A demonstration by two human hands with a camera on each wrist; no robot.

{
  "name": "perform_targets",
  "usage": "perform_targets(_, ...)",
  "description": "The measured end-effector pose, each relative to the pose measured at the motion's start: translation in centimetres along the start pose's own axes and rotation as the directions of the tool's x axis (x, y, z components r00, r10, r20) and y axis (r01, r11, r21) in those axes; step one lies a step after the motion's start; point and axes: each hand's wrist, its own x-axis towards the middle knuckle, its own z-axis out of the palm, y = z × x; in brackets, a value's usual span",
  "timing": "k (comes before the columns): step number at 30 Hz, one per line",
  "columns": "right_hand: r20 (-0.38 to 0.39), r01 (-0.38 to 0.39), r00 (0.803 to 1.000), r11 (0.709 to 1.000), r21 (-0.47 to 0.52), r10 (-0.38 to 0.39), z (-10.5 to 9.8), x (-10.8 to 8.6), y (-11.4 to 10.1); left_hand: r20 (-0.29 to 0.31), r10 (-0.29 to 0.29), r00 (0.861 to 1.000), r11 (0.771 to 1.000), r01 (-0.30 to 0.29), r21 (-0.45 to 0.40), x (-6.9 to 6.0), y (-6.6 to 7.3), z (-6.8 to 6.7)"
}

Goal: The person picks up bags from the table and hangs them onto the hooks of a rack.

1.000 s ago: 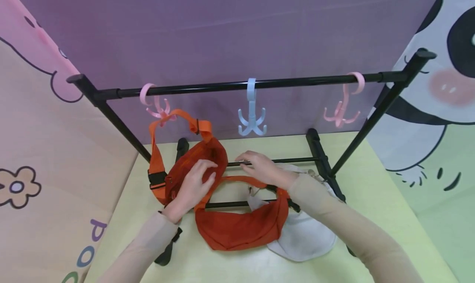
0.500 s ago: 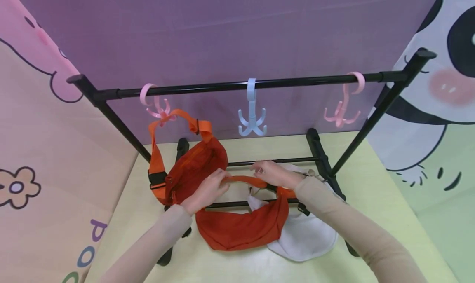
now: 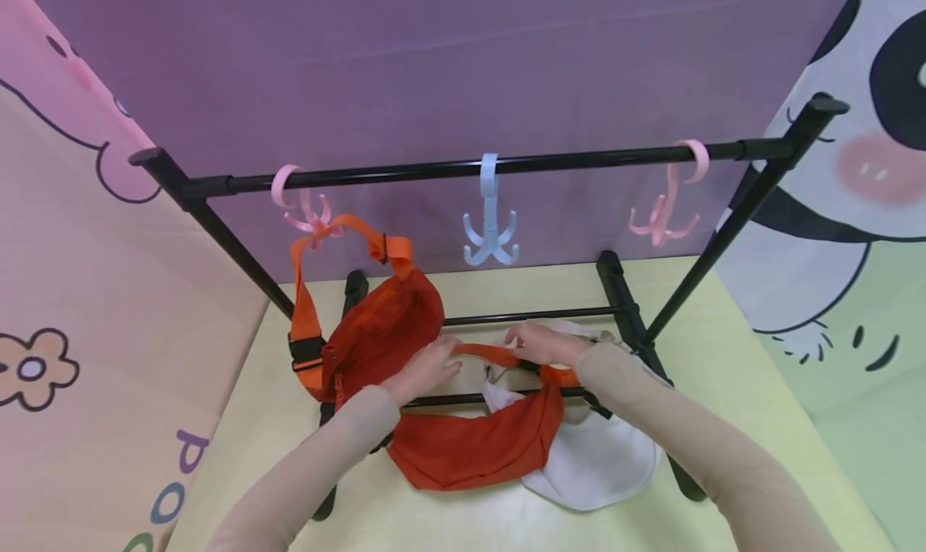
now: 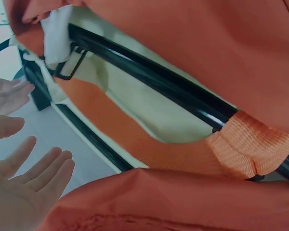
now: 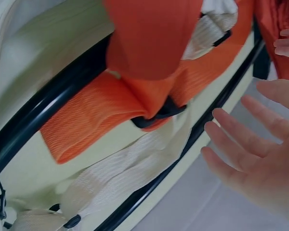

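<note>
A red-orange cloth waist bag (image 3: 473, 451) lies below the pale blue plastic hook (image 3: 489, 222) with curved arms. The left hand (image 3: 428, 367) and right hand (image 3: 541, 345) are below the hook too, one each side, fingers spread wide, holding nothing. They seem to be reaching for the bag's flat orange strap (image 3: 486, 353). Next, I think, the fingers need to pinch it.

Head view: soft light is evenly brightening the purple backdrop (image 3: 463, 70). Wrist views: running dimmer, hazier; black rod (image 4: 154, 79) is glinting, red bag (image 4: 221, 45) looking soft.
</note>
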Motion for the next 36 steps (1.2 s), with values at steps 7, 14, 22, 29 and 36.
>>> perform_targets(7,0.007,-0.067,0.998,0.995,-0.073,0.068,0.6,0.8,1.2,0.028,0.022,0.999,0.996,-0.024,0.09,1.2,-0.4,1.1)
perform_targets(14,0.013,-0.091,0.995,0.974,-0.206,0.096,1.0,1.2,1.8,0.028,0.01,1.0,0.996,-0.013,0.088,2.6,-0.3,2.0)
perform_targets(22,0.014,-0.136,0.99,0.972,-0.193,0.142,1.5,1.4,2.2,0.061,-0.049,0.997,0.994,0.043,0.096,4.0,-0.9,3.2)
perform_targets(29,0.035,-0.102,0.993,0.955,-0.278,0.116,2.0,2.0,3.0,0.095,-0.075,0.993,0.99,0.063,0.127,4.6,-1.2,4.0)
perform_targets(36,0.051,-0.106,0.99,0.925,-0.366,0.134,2.2,2.0,2.3,0.084,-0.089,0.992,0.965,0.065,0.254,4.6,-1.4,4.7)
